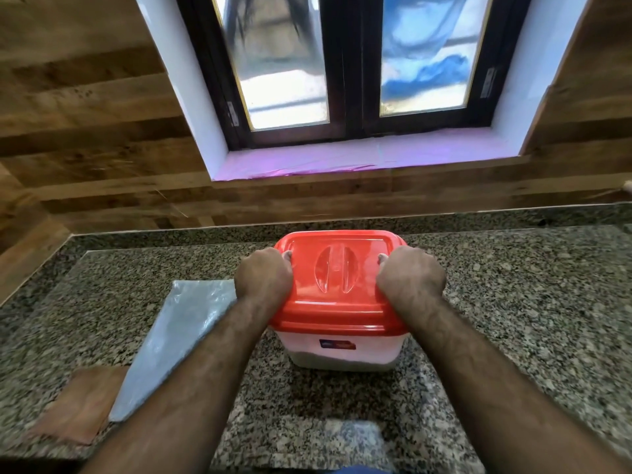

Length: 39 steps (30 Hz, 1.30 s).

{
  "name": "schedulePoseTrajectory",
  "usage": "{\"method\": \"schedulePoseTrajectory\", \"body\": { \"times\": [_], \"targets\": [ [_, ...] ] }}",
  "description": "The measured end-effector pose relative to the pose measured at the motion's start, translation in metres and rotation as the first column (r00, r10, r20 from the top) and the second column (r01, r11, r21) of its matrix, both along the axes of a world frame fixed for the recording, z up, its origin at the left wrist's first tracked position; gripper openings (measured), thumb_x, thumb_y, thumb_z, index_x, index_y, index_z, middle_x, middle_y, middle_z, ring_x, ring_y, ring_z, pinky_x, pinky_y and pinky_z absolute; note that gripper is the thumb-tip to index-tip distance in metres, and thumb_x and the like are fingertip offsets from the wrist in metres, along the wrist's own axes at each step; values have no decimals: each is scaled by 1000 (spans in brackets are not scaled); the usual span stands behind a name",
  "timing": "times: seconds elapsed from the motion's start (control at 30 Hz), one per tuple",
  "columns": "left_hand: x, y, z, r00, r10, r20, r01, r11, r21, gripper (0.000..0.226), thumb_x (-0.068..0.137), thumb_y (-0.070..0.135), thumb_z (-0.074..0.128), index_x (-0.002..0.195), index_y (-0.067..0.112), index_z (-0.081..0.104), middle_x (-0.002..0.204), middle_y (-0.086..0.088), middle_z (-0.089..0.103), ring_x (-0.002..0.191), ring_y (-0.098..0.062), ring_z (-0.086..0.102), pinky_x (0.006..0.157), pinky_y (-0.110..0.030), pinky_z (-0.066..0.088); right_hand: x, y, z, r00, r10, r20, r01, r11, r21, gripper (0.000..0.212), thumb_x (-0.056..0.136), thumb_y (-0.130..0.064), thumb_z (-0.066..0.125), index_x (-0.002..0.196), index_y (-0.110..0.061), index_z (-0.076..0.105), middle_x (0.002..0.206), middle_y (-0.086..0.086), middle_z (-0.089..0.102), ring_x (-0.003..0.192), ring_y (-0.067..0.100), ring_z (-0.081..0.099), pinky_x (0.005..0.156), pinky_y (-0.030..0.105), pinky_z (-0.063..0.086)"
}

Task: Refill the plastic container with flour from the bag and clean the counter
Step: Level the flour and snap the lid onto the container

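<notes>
Both hands are gripping the red lid [337, 278] of the container [345, 350]: the left hand [264, 277] is curling over its left edge, the right hand [410, 277] over its right edge. It is sitting closed mid-counter [513, 302], below the window [345, 70]. A clear bag [171, 340] is lying flat to its left, overlapping a brown cloth [77, 408].

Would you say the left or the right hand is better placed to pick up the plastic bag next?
Left. The plastic bag lies flat just beside the left hand; the right hand is across the red lid.
</notes>
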<state>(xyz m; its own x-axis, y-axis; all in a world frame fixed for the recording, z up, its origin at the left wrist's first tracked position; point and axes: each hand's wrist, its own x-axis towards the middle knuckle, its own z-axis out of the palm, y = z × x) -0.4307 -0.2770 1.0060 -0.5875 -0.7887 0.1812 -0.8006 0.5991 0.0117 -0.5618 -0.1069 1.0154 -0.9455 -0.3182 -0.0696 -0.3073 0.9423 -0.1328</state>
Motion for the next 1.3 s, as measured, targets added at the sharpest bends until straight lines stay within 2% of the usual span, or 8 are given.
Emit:
{"method": "schedulePoseTrajectory", "body": {
  "times": [0.07,0.13,0.2,0.3,0.4,0.67,0.97,1.3],
  "targets": [
    [8,6,-7,986,-115,-122,114,993,-15,58,111,52,41,129,4,68,121,-15,76,110,-32,73,79,-39,54,3,3,-5,1000,4,15,-3,999,-43,79,106,-60,44,152,4,46,151,27,55,134,39,60,93,45,56],
    [20,14,-19,923,-290,-254,305,952,19,68,108,58,39,151,8,56,152,-12,62,141,-29,58,117,-48,46,18,5,-14,994,109,-15,-110,989,-100,92,105,-65,35,164,6,21,169,29,28,156,40,34,124,49,36],
    [29,20,-34,874,-384,-299,414,909,43,78,103,68,38,155,13,55,159,-9,56,151,-24,48,127,-50,34,31,8,-26,973,209,-96,-222,963,-150,92,104,-67,29,164,2,27,171,25,28,160,36,27,130,48,22],
    [36,24,-48,871,-375,-317,402,916,21,82,99,73,42,150,12,61,155,-9,60,151,-23,49,126,-50,36,42,16,-38,943,254,-216,-298,932,-207,92,97,-72,33,153,-1,52,160,20,49,155,34,38,129,47,25],
    [36,25,-50,873,-372,-315,389,921,-9,81,97,71,45,148,11,63,154,-10,61,150,-24,49,127,-49,36,47,23,-49,910,295,-293,-357,916,-186,92,93,-74,39,145,-1,61,153,19,59,150,33,46,127,49,30],
    [17,12,-50,884,-354,-307,372,928,0,83,96,70,43,149,10,62,155,-11,60,151,-25,49,128,-47,34,26,9,-52,893,316,-319,-385,904,-183,88,92,-70,41,143,-2,64,151,17,60,149,31,48,127,49,31],
    [-75,-51,-37,904,-331,-270,351,936,29,82,98,68,37,150,9,61,156,-14,59,151,-26,48,128,-44,32,-64,-63,-40,888,314,-337,-391,900,-194,81,93,-64,42,140,-2,65,147,18,64,145,32,52,124,48,37],
    [-150,-104,-37,916,-328,-233,347,936,48,79,103,64,30,154,9,55,160,-12,54,154,-26,43,130,-45,28,-137,-114,-36,879,327,-346,-406,895,-186,68,94,-57,43,121,-2,71,134,20,70,133,34,60,118,45,43]
  ]
}}
